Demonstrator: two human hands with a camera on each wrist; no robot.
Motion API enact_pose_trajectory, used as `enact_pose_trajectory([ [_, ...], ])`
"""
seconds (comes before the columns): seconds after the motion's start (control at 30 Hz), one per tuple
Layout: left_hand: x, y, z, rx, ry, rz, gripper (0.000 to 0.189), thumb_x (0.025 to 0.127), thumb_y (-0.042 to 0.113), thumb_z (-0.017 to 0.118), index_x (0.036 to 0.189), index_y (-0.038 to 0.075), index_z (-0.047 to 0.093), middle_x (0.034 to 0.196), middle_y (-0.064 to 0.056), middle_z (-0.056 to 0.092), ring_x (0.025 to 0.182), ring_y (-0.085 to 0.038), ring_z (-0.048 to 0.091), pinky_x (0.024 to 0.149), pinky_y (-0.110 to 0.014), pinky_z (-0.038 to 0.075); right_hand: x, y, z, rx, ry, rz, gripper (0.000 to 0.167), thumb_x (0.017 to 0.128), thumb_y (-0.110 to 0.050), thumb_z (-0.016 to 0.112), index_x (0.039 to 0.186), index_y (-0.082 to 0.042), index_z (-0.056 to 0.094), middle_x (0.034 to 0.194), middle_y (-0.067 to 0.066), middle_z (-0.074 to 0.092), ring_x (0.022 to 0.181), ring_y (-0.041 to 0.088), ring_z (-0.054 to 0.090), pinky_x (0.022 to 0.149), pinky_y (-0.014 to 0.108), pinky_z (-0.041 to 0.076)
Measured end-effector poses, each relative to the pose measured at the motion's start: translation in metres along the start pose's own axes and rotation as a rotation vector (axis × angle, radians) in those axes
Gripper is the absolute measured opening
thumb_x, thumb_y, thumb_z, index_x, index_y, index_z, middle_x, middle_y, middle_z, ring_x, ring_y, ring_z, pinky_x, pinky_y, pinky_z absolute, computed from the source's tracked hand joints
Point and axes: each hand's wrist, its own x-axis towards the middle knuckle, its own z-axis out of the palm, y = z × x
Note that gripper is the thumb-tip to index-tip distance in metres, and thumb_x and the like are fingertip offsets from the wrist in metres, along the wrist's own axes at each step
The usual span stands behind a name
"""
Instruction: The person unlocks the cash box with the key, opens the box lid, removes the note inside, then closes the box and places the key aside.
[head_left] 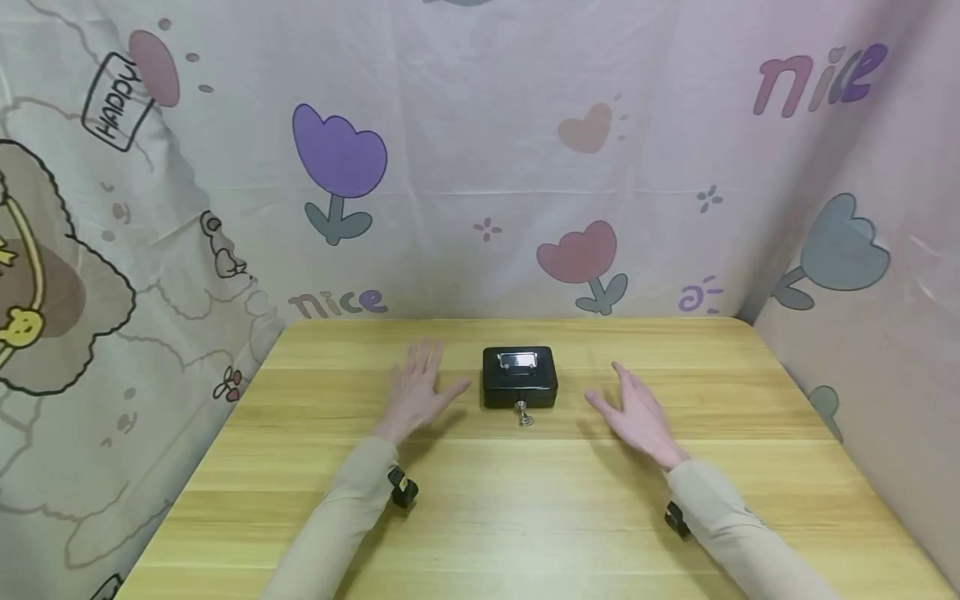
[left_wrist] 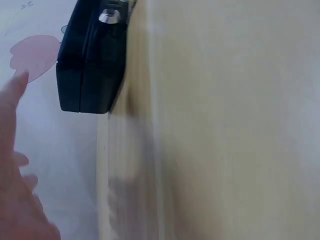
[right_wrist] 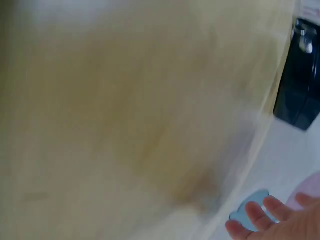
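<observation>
A small black cash box [head_left: 519,379] with a silver handle plate on its lid stands near the back of the table, lid down. Keys [head_left: 524,414] hang from the lock on its front face. To the left of the box is my left hand [head_left: 415,394], fingers spread and thumb pointing toward the box without touching it. My right hand [head_left: 636,418] hovers on the other side, fingers extended, also apart from the box. The left wrist view shows the box [left_wrist: 92,60] close by; in the right wrist view it [right_wrist: 300,80] is cut off by the frame edge.
The box and hands are over a light wooden table [head_left: 525,517]. Behind it and along both sides hangs a printed cloth [head_left: 465,150] with flowers and words. A black wrist camera [head_left: 402,487] is strapped to the left forearm, another [head_left: 677,519] to the right.
</observation>
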Motion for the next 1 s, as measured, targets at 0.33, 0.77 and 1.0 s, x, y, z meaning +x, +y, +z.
enact_pose_trajectory([
  [0.33,0.022,0.009,0.017,-0.541,-0.142,0.044,0.107,0.082,0.057,0.076,0.163,0.032,0.011,0.172,-0.001,0.004,0.157,-0.038,0.017,0.120,-0.071,0.019,-0.010,-0.022,0.019,0.337,-0.017,0.101,0.080,0.096,-0.050,0.062,0.153,-0.005,0.029,0.146,0.025,0.047,0.130,0.042,0.051,0.107,0.060,0.046],
  [0.77,0.036,0.016,0.039,-0.830,-0.184,0.136,0.107,0.079,0.026,0.086,0.161,0.006,0.020,0.170,-0.010,0.018,0.158,-0.031,0.014,0.131,-0.046,0.014,-0.013,-0.057,0.050,0.856,-0.012,0.216,0.054,0.088,-0.009,0.073,0.133,0.008,0.048,0.120,0.024,0.065,0.083,0.019,0.068,0.077,0.029,0.062],
  [1.0,0.040,0.017,0.046,-0.906,-0.179,0.154,0.103,0.079,0.012,0.084,0.160,0.003,0.021,0.169,-0.014,0.020,0.158,-0.030,0.015,0.131,-0.043,0.014,-0.013,-0.069,0.066,0.949,0.002,0.302,0.040,0.087,-0.001,0.072,0.123,0.006,0.057,0.103,0.013,0.074,0.076,0.015,0.067,0.069,0.023,0.059],
])
